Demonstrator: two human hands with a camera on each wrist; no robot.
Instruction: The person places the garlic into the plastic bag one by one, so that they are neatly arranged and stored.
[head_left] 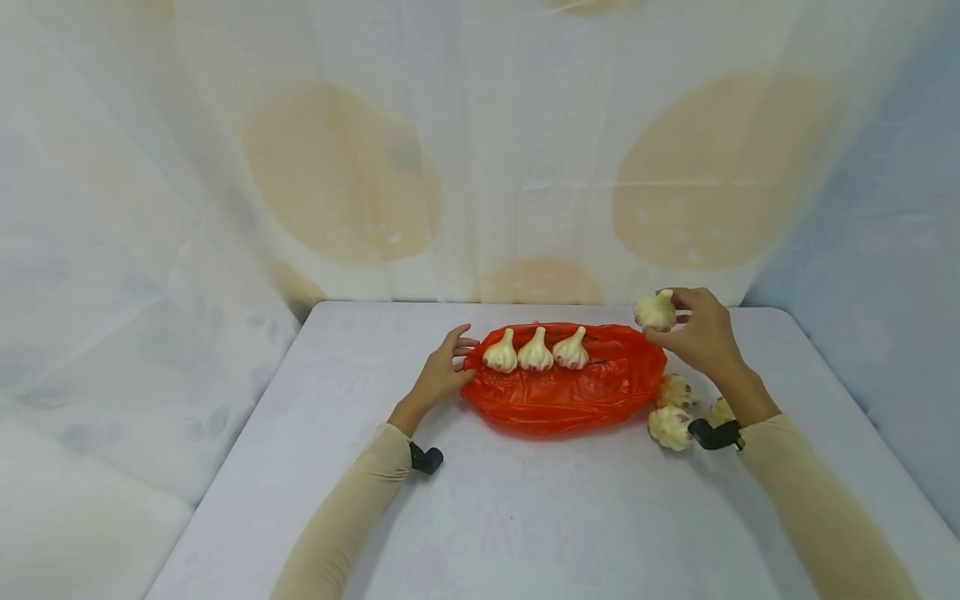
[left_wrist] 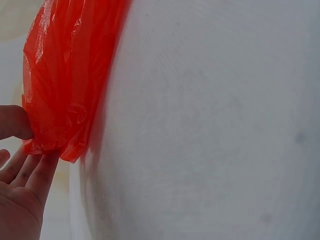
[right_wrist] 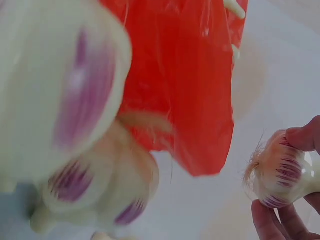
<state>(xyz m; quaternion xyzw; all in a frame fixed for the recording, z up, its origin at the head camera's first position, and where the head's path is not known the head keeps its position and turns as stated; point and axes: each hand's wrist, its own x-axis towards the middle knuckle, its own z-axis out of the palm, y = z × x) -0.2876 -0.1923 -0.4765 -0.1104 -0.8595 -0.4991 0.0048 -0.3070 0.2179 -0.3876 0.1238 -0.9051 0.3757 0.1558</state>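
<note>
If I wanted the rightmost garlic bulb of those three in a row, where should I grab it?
I'd pinch that garlic bulb by its slim neck, coming from the right. The neck leans that way, clear of the neighbouring bulb close on its left, while the bare stretch of red plastic bag to its right should leave room.

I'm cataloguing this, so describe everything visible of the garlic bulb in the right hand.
The garlic bulb is cream with purple streaks, its skin smooth and glossy. Fine roots fringe its base; a stubby neck points upward. The right hand pinches it between thumb and fingers, near the right end of the red bag.
</note>
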